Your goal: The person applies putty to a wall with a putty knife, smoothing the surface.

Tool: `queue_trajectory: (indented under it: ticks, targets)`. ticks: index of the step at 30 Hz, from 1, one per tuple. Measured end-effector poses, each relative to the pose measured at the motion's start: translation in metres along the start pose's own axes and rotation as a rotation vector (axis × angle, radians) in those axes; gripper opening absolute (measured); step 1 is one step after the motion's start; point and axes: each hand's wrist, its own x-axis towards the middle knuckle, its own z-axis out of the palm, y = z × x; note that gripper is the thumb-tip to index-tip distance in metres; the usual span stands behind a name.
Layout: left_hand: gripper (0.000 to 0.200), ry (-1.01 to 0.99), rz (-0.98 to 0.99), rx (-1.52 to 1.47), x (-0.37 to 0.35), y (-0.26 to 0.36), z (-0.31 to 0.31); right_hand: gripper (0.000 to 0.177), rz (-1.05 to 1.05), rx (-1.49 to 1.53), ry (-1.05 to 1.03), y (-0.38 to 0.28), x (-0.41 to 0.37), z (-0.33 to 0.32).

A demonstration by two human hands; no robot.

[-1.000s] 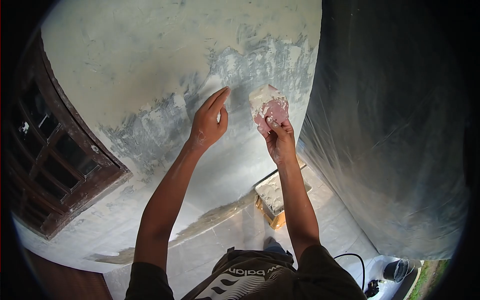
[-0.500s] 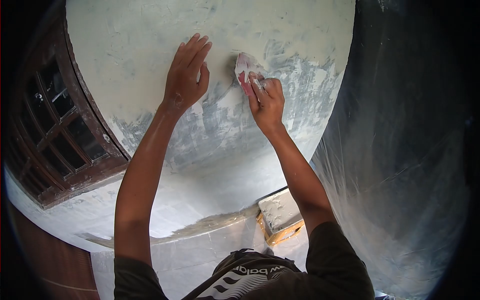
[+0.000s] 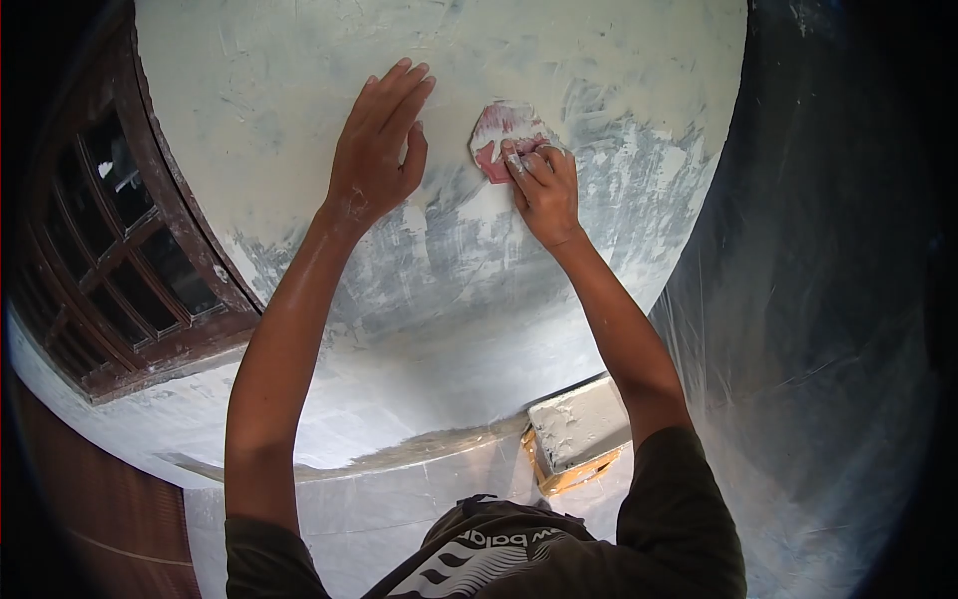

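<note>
Pinched in my right hand (image 3: pixel 549 190) is a pinkish-red putty spreader (image 3: pixel 489 160), a flat piece smeared with white putty. Its broad face shows, and it lies against or close to the wall (image 3: pixel 329 30). Around it the wall is coated pale cream above and patchy white and grey below. To the left, my left hand (image 3: pixel 379 140) is open, its fingers pointing up and the thumb apart. That palm faces the wall and seems to rest on it; the contact itself is hidden.
A dark wooden window frame (image 3: pixel 165 344) with glass panes stands at the left. Low down, near my right arm, a tray of white putty (image 3: pixel 579 419) sits on a yellow crate (image 3: pixel 574 479). Clear plastic sheeting (image 3: pixel 778 429) hangs at the right. Pale sheeting or tiles cover the floor (image 3: pixel 369 524).
My right hand has shifted slightly up and right, and the spreader has turned so that more of its face shows. My left hand stays nearly in place. The view has shifted slightly.
</note>
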Motion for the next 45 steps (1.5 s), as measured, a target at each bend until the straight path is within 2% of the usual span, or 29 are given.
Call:
queue_trajectory:
  ticks: [14,17,21,22,25,32,38,40,42,43,45]
  targets:
    - [0.048,0.033,0.046,-0.029,0.004,0.002,0.015,0.054,0.046,0.086,-0.082,-0.022,-0.052,-0.005]
    - [0.048,0.022,0.036,-0.033,0.004,0.004,0.014,0.046,0.045,0.151,-0.080,-0.035,-0.061,-0.022]
    - [0.049,0.025,0.044,-0.044,0.006,0.003,0.015,0.044,0.044,0.105,0.034,-0.025,-0.034,-0.036]
    - [0.049,0.030,0.051,-0.041,0.007,0.003,0.016,0.057,0.006,0.066,0.031,-0.013,-0.024,-0.038]
    - [0.050,0.023,0.051,-0.052,0.010,0.007,0.018,0.054,-0.005,0.025,0.060,0.010,-0.005,-0.026]
    - [0.049,0.023,0.056,-0.040,0.008,0.007,0.017,0.051,0.010,0.027,-0.042,0.008,-0.042,-0.006]
    - [0.049,0.012,0.058,-0.033,0.008,0.007,0.017,0.052,0.059,0.036,-0.133,-0.013,-0.083,-0.021]
    - [0.049,0.007,0.049,-0.039,0.009,0.008,0.016,0.048,0.063,0.062,-0.122,-0.020,-0.085,-0.028]
    - [0.049,0.013,0.059,-0.037,0.011,0.005,0.017,0.056,0.009,0.143,-0.068,-0.023,-0.077,-0.032]
    - [0.049,0.017,0.068,-0.038,0.012,0.004,0.018,0.055,-0.029,0.138,0.017,-0.021,-0.061,-0.031]
    - [0.048,0.018,0.071,-0.042,0.014,0.002,0.020,0.054,-0.019,0.100,0.043,-0.011,-0.028,-0.029]
